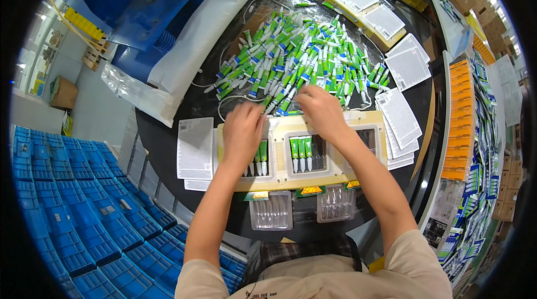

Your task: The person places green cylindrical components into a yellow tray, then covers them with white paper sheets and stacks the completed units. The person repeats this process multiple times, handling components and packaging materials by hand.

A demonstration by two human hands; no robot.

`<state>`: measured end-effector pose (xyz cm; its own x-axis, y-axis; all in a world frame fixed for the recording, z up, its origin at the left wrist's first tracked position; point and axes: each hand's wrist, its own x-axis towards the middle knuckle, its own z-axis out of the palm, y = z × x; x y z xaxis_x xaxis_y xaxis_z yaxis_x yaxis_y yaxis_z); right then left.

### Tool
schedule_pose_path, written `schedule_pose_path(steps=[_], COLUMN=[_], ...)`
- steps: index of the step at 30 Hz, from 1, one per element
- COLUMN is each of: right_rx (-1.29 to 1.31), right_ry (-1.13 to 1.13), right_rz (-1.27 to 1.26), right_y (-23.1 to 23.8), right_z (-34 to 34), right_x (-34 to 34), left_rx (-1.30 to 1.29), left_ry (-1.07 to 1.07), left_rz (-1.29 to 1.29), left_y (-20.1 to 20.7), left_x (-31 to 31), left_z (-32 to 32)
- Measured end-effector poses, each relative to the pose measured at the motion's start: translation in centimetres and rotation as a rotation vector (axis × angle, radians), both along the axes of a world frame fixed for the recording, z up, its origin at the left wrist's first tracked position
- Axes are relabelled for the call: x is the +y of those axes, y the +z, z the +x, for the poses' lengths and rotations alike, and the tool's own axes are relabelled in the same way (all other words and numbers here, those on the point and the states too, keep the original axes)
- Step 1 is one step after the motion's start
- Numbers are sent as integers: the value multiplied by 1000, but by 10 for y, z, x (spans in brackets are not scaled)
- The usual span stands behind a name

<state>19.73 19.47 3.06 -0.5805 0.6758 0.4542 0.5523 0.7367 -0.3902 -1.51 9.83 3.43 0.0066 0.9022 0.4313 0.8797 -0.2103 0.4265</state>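
A large heap of small green-and-white tubes (313, 56) lies on the dark round table. At its near left edge is my left hand (242, 131), fingers curled and blurred; what they hold cannot be made out. My right hand (323, 110) has its fingertips drawn together at the heap's front edge, with their contents hidden. Beneath both hands sits a cream-yellow frame (279, 179) with windows. Three green tubes (301, 151) stand side by side in its middle window. More tubes (261, 156) show in the left window, partly covered by my left hand.
Printed white cards lie left (194, 148) and right (400, 117) of the frame. Clear plastic blisters (271, 210) hang at its near edge. Another yellow frame with cards (358, 0) stands behind the heap. Blue bins (72, 204) fill the lower left; an orange box row (456, 120) stands right.
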Motion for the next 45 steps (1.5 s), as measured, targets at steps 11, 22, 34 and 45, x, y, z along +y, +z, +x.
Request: schedule_pose_path(steps=[11, 22, 34, 45], right_rx=[-34, -22, 167, 137], right_ry=[-11, -48, -166, -337], right_rz=[-92, 139, -32, -58], right_y=[27, 4, -3, 8], right_z=[35, 74, 93, 130], right_x=[-17, -132, -129, -98], left_rx=[-109, -1350, -243, 85], left_ry=[23, 102, -225, -215], left_rz=[-307, -406, 206, 96], left_y=[-2, 14, 8, -18], left_x=[63, -68, -78, -57], left_z=[-15, 51, 115, 132])
